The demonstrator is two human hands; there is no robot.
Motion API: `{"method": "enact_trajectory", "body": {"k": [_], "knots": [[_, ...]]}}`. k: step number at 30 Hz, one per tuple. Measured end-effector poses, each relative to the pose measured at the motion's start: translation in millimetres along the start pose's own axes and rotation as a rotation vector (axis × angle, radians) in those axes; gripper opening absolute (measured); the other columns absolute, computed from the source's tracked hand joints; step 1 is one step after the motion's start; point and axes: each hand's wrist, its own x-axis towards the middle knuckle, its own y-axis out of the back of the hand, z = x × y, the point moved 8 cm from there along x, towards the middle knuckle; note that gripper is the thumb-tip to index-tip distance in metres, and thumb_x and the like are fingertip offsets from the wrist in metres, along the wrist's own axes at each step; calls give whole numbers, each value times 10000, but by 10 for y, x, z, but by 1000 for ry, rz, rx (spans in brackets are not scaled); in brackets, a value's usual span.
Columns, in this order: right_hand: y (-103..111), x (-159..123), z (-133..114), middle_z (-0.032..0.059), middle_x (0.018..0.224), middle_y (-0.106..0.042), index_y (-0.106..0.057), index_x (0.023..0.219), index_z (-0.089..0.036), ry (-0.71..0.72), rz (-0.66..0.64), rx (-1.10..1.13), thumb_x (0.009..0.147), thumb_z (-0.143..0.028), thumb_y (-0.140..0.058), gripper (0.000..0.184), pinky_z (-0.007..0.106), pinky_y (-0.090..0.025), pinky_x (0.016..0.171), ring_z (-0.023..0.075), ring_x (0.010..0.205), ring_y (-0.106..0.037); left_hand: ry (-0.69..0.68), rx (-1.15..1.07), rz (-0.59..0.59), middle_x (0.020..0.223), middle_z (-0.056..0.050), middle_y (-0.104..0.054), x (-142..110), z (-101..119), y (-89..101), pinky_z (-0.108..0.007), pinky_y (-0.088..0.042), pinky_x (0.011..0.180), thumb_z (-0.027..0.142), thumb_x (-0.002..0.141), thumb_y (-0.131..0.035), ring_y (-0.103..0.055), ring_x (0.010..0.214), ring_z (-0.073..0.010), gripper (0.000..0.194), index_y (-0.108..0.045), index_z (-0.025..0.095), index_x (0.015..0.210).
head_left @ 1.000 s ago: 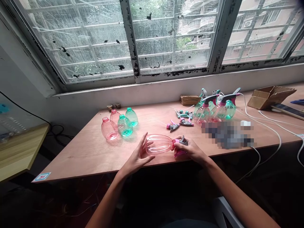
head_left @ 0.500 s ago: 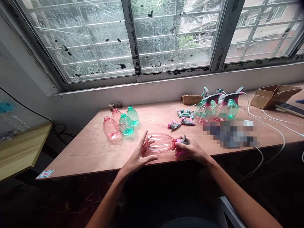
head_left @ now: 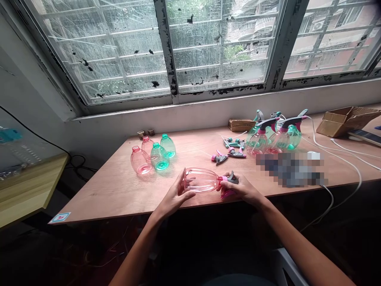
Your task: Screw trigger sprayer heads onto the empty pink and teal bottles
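Note:
A clear pink plastic bottle (head_left: 202, 179) lies on its side near the front edge of the wooden table (head_left: 119, 190). My left hand (head_left: 174, 196) cups its base, fingers curled round it. My right hand (head_left: 242, 188) is closed on the grey and pink spray head (head_left: 229, 179) at the bottle's neck.
Several empty pink and green bottles (head_left: 153, 155) stand at the back left. Loose spray heads (head_left: 229, 151) lie mid-table, with finished spray bottles (head_left: 272, 135) behind them. A cardboard box (head_left: 342, 119), white cables (head_left: 342, 159) and a blurred patch (head_left: 290, 169) lie at the right.
Both hands keep their hold on the bottle and spray head; my left fingers have shifted slightly round the base. The view has drifted a little.

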Motion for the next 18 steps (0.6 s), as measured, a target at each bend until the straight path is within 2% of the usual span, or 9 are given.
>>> {"method": "enact_trajectory", "body": {"k": [3, 7, 10, 12, 13, 15, 17, 18], "knots": [[2, 3, -9, 61, 789, -748, -693, 886, -129, -7, 3, -1, 860, -437, -757, 315, 286, -568, 654, 166, 656, -695, -30, 67, 9, 1645, -102, -299, -15, 40, -10, -512, -368, 1168, 323, 827, -789, -380, 1462, -337, 953, -205, 387, 1578], [8, -21, 55, 49, 755, -733, -659, 888, -140, -69, 8, 86, 844, -446, -769, 328, 306, -584, 637, 169, 638, -690, -106, 115, 13, 1676, -66, -208, -116, 155, -91, -485, -460, 1087, 282, 889, -722, -390, 1457, -324, 884, -177, 482, 1556], [-26, -84, 88, 37, 763, -731, -610, 915, -171, -96, 23, 125, 848, -453, -759, 326, 334, -600, 645, 187, 667, -706, -155, 136, -8, 1691, -49, -150, -196, 250, -156, -507, -404, 1127, 310, 836, -789, -388, 1453, -336, 1006, -113, 520, 1550], [-62, -148, 9, 34, 765, -729, -614, 940, -182, -17, 54, 14, 851, -450, -752, 314, 329, -599, 641, 192, 676, -708, -187, 77, 11, 1692, -59, -155, -224, 307, -141, -531, -338, 1168, 455, 783, -816, -357, 1464, -364, 1053, -110, 485, 1564], [-89, -190, -70, 32, 758, -726, -632, 953, -184, 56, 73, -98, 842, -436, -762, 305, 315, -589, 624, 187, 660, -699, -180, 20, 34, 1689, -70, -169, -229, 316, -115, -540, -328, 1171, 565, 795, -760, -342, 1468, -378, 994, -152, 448, 1573], [-190, -296, -266, 37, 758, -727, -681, 985, -190, 235, 105, -367, 811, -384, -799, 286, 299, -566, 605, 182, 633, -680, -101, -128, 87, 1672, -101, -223, -227, 281, -61, -552, -359, 1145, 749, 863, -504, -342, 1462, -398, 831, -294, 354, 1563], [-327, -401, -423, 47, 782, -739, -722, 1006, -213, 371, 116, -543, 775, -341, -832, 287, 318, -566, 642, 197, 654, -680, 28, -237, 127, 1634, -132, -311, -232, 218, -48, -545, -423, 1091, 773, 913, -309, -417, 1415, -399, 786, -395, 286, 1524], [-383, -432, -461, 50, 790, -742, -731, 1010, -226, 387, 115, -550, 760, -337, -844, 296, 333, -574, 670, 209, 673, -684, 67, -259, 147, 1606, -142, -361, -242, 214, -49, -536, -456, 1057, 752, 932, -292, -474, 1372, -395, 760, -419, 269, 1505]]}}
